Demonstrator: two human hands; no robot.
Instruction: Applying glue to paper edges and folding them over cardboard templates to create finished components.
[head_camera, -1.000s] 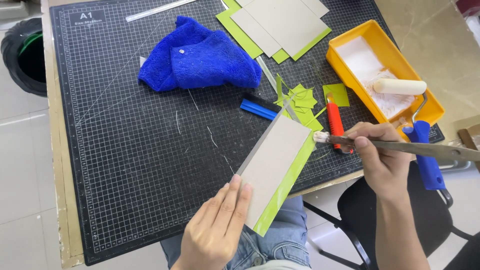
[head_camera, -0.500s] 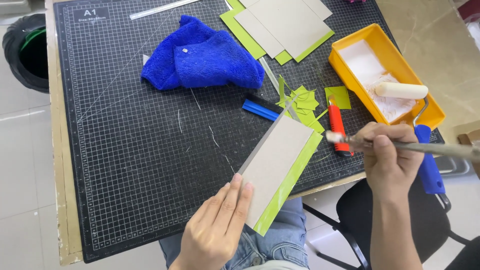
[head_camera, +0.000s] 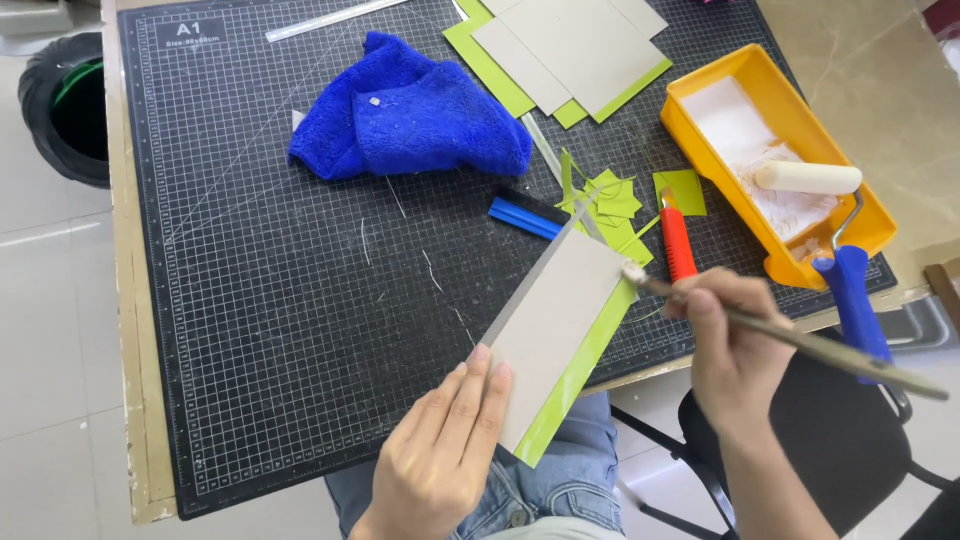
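A grey cardboard piece (head_camera: 556, 322) backed by green paper (head_camera: 578, 364) lies at the front edge of the black cutting mat (head_camera: 300, 330), sticking out over it. My left hand (head_camera: 440, 455) presses flat on its near end with the fingers together. My right hand (head_camera: 732, 340) grips a thin wooden-handled brush (head_camera: 800, 340). The brush tip touches the cardboard's far right corner.
A blue cloth (head_camera: 405, 110) lies at the mat's back, more grey boards on green paper (head_camera: 570, 50) behind. Green paper scraps (head_camera: 612, 200), a blue scraper (head_camera: 525, 215) and a red knife (head_camera: 677, 240) sit nearby. A yellow tray (head_camera: 775, 150) holds a blue-handled roller (head_camera: 810, 180).
My right hand has shifted slightly, and the brush tip has moved along the cardboard's far right corner. My left hand stays pressed on the board.
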